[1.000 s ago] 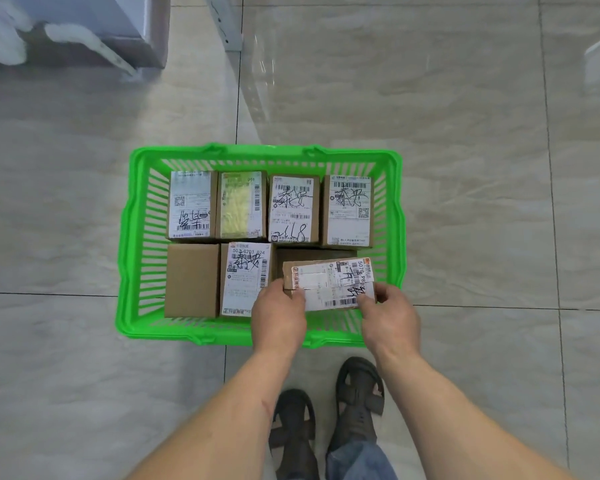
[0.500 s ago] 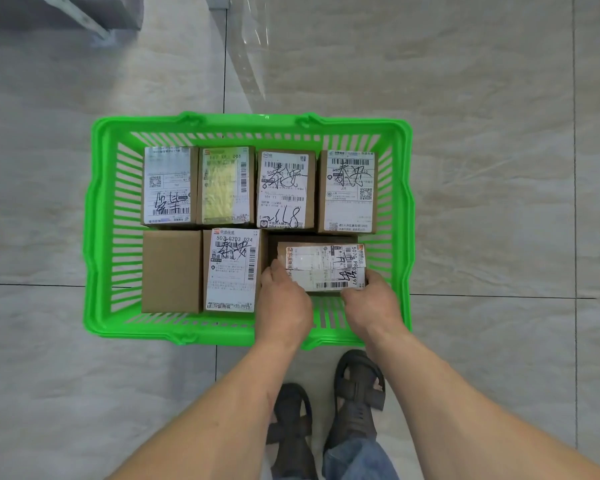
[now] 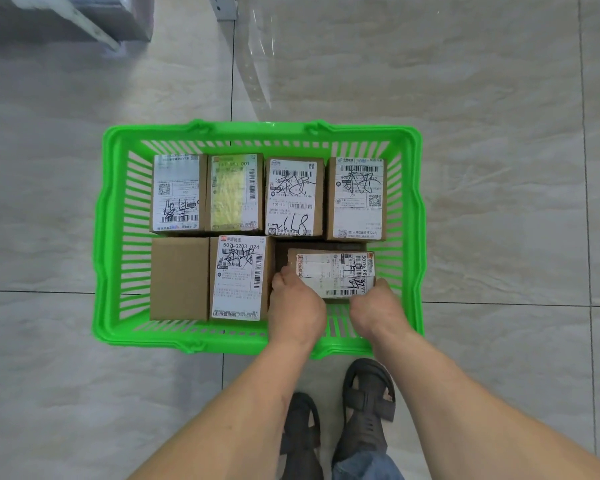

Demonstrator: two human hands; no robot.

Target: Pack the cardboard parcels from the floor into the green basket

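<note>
A labelled parcel (image 3: 333, 273) is gripped at its two short ends; the left hand (image 3: 297, 306) is closed on its nine o'clock end and the right hand (image 3: 378, 308) on its three o'clock end, fingers curled under where they cannot be seen; the parcel is held low inside the basket (image 3: 104, 237), in the gap at five o'clock, above a brown surface that may be another parcel. Four labelled parcels (image 3: 267, 195) are ranged along the twelve o'clock wall; a plain box (image 3: 180, 278) and a labelled box (image 3: 239, 277) are set at seven and six o'clock. No parcel is seen on the floor (image 3: 499, 98); the packing is judged nearly done, with only this one left to be released.
</note>
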